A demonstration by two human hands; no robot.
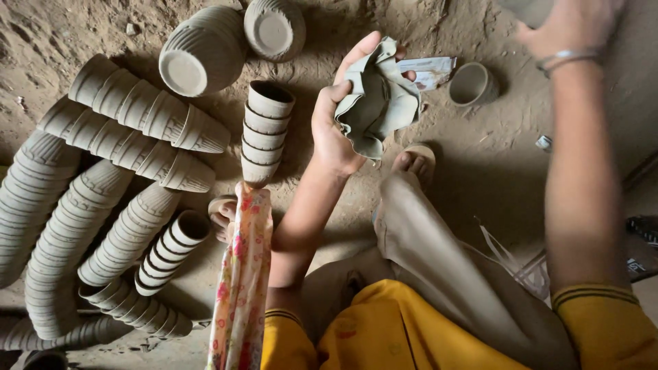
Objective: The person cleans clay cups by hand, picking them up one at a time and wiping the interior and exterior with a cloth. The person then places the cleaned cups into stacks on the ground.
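My left hand [334,130] is raised over the dirt floor and grips a crumpled grey cloth [379,103]. Just to its left stands a short stack of ribbed clay cups [264,131], mouth up. My right hand [572,27], with a metal bangle on the wrist, is lifted at the top right. It is closed on a grey clay piece [529,9] that the frame edge mostly cuts off. A single clay cup [471,83] sits on the floor between the two hands.
Several long nested rows of clay cups [140,113] lie on the left. Two larger ribbed pots [202,51] rest at the top. A paper wrapper [430,70] lies by the single cup. A floral cloth [240,281] hangs near my knee, and my sandalled foot [415,161] is below the cloth.
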